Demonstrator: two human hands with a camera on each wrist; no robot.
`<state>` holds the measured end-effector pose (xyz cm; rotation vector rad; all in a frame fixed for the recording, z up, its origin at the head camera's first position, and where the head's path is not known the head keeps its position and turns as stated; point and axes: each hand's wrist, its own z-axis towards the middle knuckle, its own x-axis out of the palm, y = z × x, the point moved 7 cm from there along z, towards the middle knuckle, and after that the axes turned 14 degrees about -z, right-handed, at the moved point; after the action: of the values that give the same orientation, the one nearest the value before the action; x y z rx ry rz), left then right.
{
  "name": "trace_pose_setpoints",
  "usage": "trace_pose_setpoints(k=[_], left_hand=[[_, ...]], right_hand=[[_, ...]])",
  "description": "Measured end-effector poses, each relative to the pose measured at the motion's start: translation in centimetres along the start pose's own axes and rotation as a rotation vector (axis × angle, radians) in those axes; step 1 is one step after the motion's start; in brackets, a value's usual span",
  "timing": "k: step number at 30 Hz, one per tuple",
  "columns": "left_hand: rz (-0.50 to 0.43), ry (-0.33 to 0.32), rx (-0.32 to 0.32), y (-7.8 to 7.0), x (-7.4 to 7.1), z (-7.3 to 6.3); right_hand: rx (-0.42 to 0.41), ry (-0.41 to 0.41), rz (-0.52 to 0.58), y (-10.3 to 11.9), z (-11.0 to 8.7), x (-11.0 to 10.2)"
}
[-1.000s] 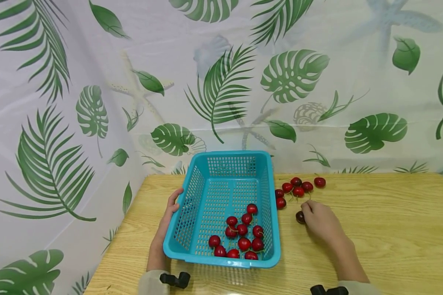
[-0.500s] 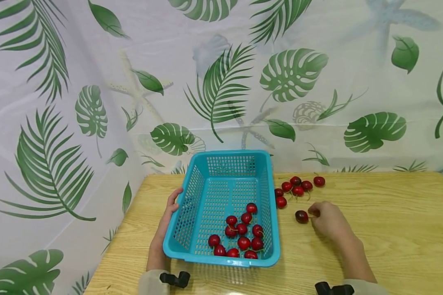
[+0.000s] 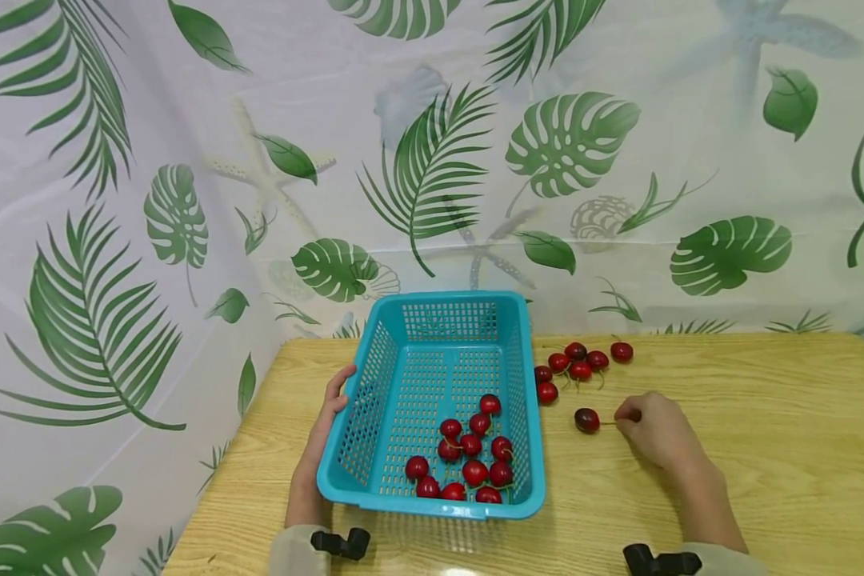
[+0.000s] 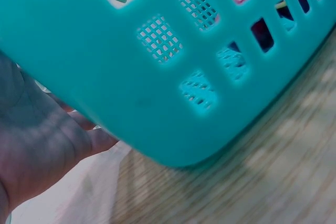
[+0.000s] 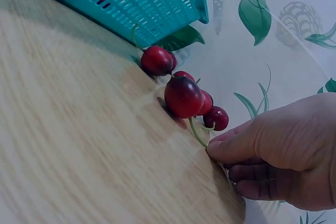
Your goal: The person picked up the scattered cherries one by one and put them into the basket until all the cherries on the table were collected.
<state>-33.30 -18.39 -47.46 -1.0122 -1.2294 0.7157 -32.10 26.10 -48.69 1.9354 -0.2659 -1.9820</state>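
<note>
My right hand pinches the thin green stem of a dark red cherry between thumb and forefinger. In the right wrist view this cherry is in front, its stem running back to the fingertips. My left hand rests against the outer left wall of a blue plastic basket, fingertips right at the rim. From the left wrist, the hand shows beside the perforated wall, with part of the fingers hidden behind it. Several cherries with stems lie in the basket's near right part.
A loose group of cherries lies on the wooden table just right of the basket's far half. Behind the table hangs a white leaf-print curtain, which continues along the left side.
My right hand has drawn back to the right, from touching the cherry to holding the end of its stem. The cherry stays nearly in place. My left hand and the basket are still.
</note>
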Motion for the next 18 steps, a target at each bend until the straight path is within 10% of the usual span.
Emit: trace_pose_setpoints(k=[18], left_hand=[[0.018,0.011,-0.008,-0.73,0.58,-0.18]], right_hand=[[0.083,0.057,0.041,-0.10,-0.15,-0.42]])
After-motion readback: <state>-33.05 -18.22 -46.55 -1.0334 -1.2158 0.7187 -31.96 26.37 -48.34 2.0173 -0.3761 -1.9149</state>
